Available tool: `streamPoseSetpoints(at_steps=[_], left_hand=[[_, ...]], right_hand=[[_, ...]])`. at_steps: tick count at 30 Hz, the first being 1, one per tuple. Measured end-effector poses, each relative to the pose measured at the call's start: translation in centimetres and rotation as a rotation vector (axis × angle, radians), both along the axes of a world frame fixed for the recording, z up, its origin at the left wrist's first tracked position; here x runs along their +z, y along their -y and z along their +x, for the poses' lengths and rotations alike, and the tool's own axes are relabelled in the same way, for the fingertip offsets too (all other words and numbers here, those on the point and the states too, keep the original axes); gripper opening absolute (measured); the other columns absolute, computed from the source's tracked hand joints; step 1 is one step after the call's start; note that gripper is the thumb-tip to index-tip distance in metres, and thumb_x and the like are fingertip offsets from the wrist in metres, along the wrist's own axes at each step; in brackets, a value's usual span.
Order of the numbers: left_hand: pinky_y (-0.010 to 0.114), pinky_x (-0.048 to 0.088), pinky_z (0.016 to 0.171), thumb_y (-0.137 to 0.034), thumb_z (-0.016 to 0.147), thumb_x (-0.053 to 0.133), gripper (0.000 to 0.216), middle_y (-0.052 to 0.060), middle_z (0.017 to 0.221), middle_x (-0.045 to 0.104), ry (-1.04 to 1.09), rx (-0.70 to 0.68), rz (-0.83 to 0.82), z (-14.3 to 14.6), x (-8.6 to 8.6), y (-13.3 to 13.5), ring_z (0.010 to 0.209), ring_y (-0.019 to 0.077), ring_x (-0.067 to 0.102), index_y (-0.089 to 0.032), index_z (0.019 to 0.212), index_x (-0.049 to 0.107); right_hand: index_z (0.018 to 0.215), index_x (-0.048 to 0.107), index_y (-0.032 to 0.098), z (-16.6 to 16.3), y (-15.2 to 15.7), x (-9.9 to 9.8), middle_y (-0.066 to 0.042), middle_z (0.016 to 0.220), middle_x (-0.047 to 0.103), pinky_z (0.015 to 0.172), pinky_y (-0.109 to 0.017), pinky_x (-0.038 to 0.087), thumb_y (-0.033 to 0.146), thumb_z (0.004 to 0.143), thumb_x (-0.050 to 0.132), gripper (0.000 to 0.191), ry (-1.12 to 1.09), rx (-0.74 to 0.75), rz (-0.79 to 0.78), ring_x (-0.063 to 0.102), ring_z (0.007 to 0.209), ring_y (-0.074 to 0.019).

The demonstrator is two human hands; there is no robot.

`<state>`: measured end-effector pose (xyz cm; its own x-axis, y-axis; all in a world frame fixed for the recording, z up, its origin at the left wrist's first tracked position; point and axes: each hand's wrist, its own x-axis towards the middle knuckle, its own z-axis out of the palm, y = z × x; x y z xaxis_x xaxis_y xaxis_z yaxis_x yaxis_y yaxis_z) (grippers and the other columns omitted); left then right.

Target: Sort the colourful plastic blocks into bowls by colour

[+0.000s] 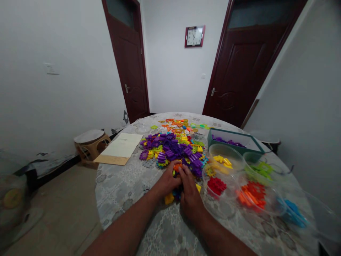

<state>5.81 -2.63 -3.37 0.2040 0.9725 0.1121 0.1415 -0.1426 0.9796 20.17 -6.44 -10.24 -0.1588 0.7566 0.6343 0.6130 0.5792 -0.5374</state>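
My left hand (168, 180) and my right hand (190, 192) meet at the near side of a heap of colourful plastic building pieces (170, 145), mostly purple. Their fingers are curled together around a small cluster with an orange building piece (177, 166) on top and a bit of green below it. The hands hide most of what they hold. Under and between my wrists lie some more pieces, among them a yellow piece (168, 198).
On the right stand clear plastic tubs with yellow (223, 161), red (216, 186), orange (252, 195), green (261, 171) and blue pieces (293, 213). Behind them is a green-rimmed box (253, 138) holding purple pieces. Paper sheets (124, 145) lie left; a stool (90, 142) stands beyond the table edge.
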Motion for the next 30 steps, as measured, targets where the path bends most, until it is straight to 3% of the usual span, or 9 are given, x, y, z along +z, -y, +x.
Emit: streamPoseSetpoints(at_steps=[5, 12, 20, 27, 30], left_hand=[[0.04, 0.058, 0.091, -0.036, 0.074, 0.082, 0.062, 0.007, 0.113, 0.075, 0.088, 0.045, -0.091, -0.2, 0.6, 0.2, 0.101, 0.0275, 0.072, -0.027, 0.133, 0.063], [0.043, 0.057, 0.092, -0.038, 0.078, 0.083, 0.074, 0.009, 0.115, 0.076, 0.157, 0.021, -0.175, -0.6, -0.2, -0.3, 0.101, 0.0289, 0.073, -0.025, 0.145, 0.056], [0.042, 0.053, 0.096, -0.036, 0.075, 0.087, 0.056, 0.007, 0.115, 0.075, 0.112, -0.009, -0.132, -0.8, -0.7, -0.3, 0.104, 0.0282, 0.071, -0.024, 0.126, 0.067], [0.035, 0.053, 0.086, -0.035, 0.074, 0.087, 0.045, 0.002, 0.101, 0.073, 0.187, 0.041, -0.092, -0.5, -1.5, -0.5, 0.09, 0.0222, 0.068, -0.023, 0.113, 0.068], [0.036, 0.052, 0.089, -0.035, 0.075, 0.087, 0.049, 0.003, 0.105, 0.074, 0.18, 0.028, -0.08, -0.4, -1.4, -0.5, 0.094, 0.0234, 0.069, -0.023, 0.118, 0.068]], right_hand=[[0.167, 0.031, 0.028, 0.0, -0.6, -0.1, -0.009, 0.173, 0.031, 0.125, -0.048, 0.041, 0.001, 0.093, 0.039, 0.08, -0.058, 0.016, 0.003, 0.033, 0.159, -0.0235], [0.162, 0.043, 0.027, -0.3, -0.8, 0.3, -0.009, 0.168, 0.041, 0.126, -0.045, 0.04, 0.003, 0.098, 0.04, 0.069, -0.231, 0.026, -0.053, 0.041, 0.154, -0.022], [0.16, 0.047, 0.029, 0.7, -1.0, 1.6, -0.006, 0.163, 0.049, 0.128, -0.044, 0.036, 0.005, 0.098, 0.04, 0.067, -0.447, 0.122, -0.074, 0.046, 0.151, -0.0201], [0.156, 0.054, 0.026, 0.8, -1.4, 1.7, -0.008, 0.156, 0.056, 0.126, -0.044, 0.04, 0.005, 0.097, 0.041, 0.063, -0.516, 0.107, -0.099, 0.051, 0.146, -0.0202], [0.155, 0.055, 0.025, 0.9, -1.6, 1.7, -0.008, 0.154, 0.058, 0.126, -0.044, 0.04, 0.004, 0.096, 0.041, 0.063, -0.507, 0.09, -0.1, 0.052, 0.145, -0.0204]])
